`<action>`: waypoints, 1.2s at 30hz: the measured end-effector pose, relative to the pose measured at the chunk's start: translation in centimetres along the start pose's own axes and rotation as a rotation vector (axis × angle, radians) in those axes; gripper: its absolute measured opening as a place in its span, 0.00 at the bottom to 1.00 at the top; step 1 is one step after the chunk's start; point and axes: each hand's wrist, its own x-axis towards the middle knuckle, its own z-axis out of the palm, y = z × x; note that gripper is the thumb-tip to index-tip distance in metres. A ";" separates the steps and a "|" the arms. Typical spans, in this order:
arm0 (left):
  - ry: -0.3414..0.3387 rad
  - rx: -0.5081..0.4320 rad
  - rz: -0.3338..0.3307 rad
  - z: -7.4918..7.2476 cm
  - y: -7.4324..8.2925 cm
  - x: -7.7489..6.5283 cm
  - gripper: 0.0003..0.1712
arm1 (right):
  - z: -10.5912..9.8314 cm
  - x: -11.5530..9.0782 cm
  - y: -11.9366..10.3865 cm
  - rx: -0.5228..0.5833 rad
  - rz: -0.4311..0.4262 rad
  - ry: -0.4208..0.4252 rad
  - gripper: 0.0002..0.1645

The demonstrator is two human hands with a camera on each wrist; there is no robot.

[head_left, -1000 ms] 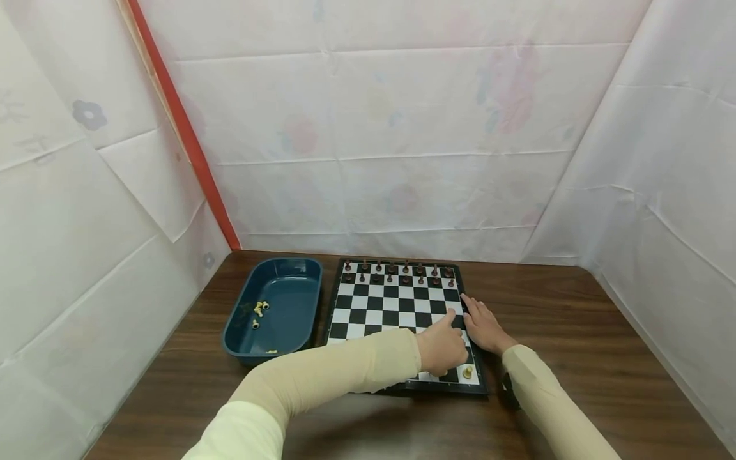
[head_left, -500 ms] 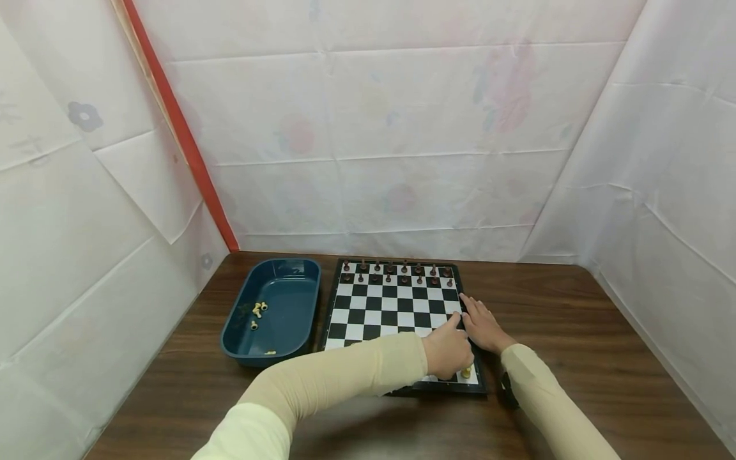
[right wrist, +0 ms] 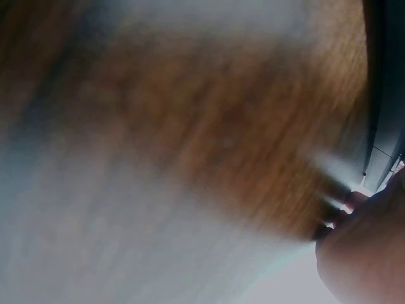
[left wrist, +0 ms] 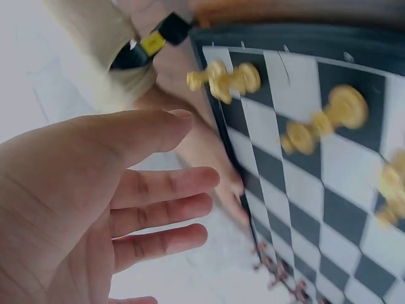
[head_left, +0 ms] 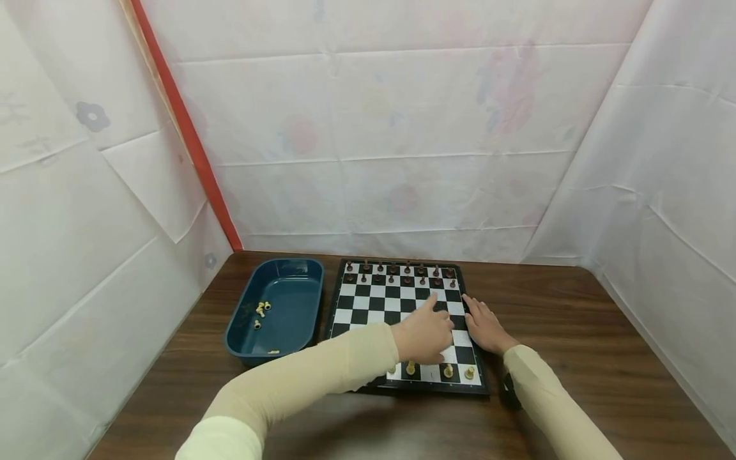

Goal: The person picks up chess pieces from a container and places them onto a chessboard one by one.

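Note:
My left hand [head_left: 424,333] hovers over the chessboard [head_left: 360,301], fingers spread and nothing held. The left wrist view shows its thumb and fingers [left wrist: 158,240] apart from the pieces. Gold chess pieces stand along the near edge, among them one at the right corner [head_left: 469,372], one beside it [head_left: 448,370] and another [head_left: 411,368] below my left hand. My left arm hides part of that near row. My right hand [head_left: 485,327] rests flat against the board's right edge, also partly seen in the right wrist view. Dark red pieces [head_left: 407,280] fill the two far rows.
Left of the board stands a blue tray [head_left: 232,335] with several loose gold pieces [head_left: 261,308] lying inside. The brown wooden table [head_left: 552,300] runs on to the right. White sheeting [head_left: 374,191] rises behind and on both sides.
My left hand first shifts slightly right, then moves left and away from the near right corner, uncovering gold pieces there. My right hand stays at the board's edge.

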 end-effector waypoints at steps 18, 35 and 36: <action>0.211 -0.110 -0.253 4.2 -8.5 -12.1 0.12 | -0.4 0.0 0.3 0.002 0.003 -0.009 0.32; 0.128 -0.270 -0.465 9.1 -14.6 -19.7 0.09 | -0.6 -0.2 0.9 0.002 0.008 -0.003 0.32; 0.115 -0.281 -0.466 9.4 -14.8 -19.8 0.09 | -0.6 -0.2 0.8 0.004 0.007 0.001 0.32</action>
